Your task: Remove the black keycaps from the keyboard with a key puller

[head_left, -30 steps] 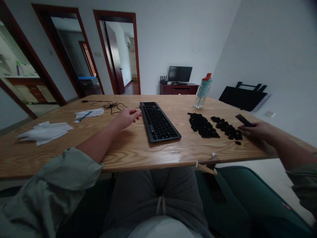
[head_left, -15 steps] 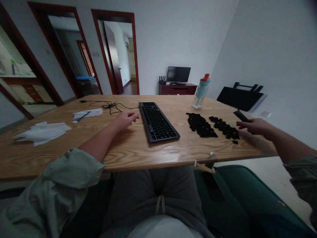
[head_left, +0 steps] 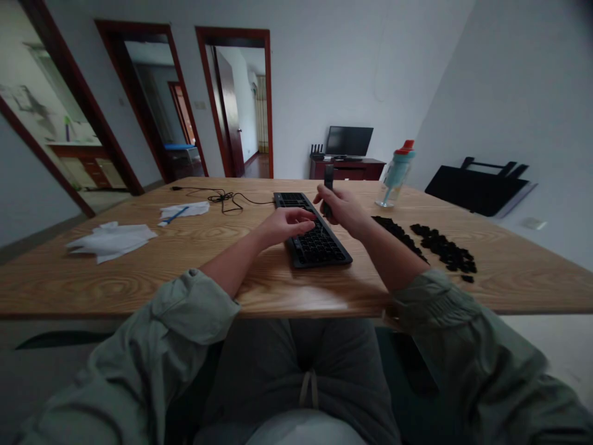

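On the wooden table lies a black keyboard [head_left: 319, 247] with a grey frame, its long side running away from me. My left hand [head_left: 283, 226] is over the keyboard's left side, fingers loosely bent and apart, with nothing visible in them. Above the keyboard's right edge, my right hand [head_left: 341, 207] is closed around a dark, slim, oblong tool [head_left: 328, 176] held upright; its lower end is hidden by the hand. To the right lie loose black keycaps [head_left: 447, 250] in two groups, the nearer one [head_left: 393, 228] partly covered by my right forearm.
White tissues [head_left: 111, 240] and a blue-handled brush-like item [head_left: 175, 216] lie at the left. The keyboard's black cable [head_left: 225, 198] is coiled behind my left hand. A clear bottle with a red lid [head_left: 393, 176] stands at the back right of the table [head_left: 208, 244].
My right hand has swung left from beside the loose keycaps to the keyboard, carrying the dark tool, now upright. My left hand has moved right, over the keyboard. The view has turned slightly left.
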{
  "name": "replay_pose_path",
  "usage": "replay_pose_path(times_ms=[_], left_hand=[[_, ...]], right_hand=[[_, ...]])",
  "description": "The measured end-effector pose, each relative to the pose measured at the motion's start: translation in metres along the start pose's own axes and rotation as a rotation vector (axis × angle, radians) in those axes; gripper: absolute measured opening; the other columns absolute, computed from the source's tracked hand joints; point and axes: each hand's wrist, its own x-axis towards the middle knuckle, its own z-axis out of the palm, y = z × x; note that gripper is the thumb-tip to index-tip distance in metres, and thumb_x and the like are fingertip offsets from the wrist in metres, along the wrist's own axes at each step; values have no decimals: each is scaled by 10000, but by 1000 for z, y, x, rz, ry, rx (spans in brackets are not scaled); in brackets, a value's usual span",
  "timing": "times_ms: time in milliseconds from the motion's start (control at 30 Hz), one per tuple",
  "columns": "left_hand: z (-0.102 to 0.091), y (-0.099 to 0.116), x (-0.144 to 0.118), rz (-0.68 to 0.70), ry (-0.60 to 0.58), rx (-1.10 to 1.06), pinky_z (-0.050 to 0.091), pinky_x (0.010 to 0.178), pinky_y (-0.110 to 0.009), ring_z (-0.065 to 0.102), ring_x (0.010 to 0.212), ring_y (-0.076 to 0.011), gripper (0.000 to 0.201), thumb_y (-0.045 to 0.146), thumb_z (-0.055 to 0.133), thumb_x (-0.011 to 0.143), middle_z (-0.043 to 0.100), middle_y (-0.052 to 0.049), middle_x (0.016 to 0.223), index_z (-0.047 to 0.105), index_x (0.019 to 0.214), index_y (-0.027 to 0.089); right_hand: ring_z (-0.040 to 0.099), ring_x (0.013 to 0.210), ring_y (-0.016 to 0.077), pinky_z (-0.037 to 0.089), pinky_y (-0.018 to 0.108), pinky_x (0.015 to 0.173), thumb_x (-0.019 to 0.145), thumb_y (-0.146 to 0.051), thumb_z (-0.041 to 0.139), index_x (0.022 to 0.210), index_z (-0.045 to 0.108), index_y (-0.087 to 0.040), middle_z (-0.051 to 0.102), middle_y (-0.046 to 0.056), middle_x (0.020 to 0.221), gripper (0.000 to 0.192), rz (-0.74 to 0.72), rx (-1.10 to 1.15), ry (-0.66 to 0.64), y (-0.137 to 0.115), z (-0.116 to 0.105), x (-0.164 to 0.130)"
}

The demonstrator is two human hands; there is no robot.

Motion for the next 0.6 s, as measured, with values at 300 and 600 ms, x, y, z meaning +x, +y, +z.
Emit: replay_pose_path(times_ms=[300, 600], left_hand=[[-3, -17, 0, -94, -67, -38, 477, 684, -259, 626, 708, -126, 271, 251, 769, 682, 721, -63, 825, 711, 898, 97], [-7, -21, 2, -48, -11, -13, 476, 675, -256, 614, 706, -119, 334, 300, 782, 656, 686, -41, 800, 662, 903, 109]], right_hand=[[504, 410, 108, 383, 232, 391, 816, -723, 496, 781, 561, -187, 547, -14, 553, 542, -5, 40, 26, 31, 32, -2], [500, 412, 102, 380, 216, 402, 844, -699, 478, 801, 553, -194, 528, -28, 527, 512, 25, 75, 18, 35, 26, -1]])
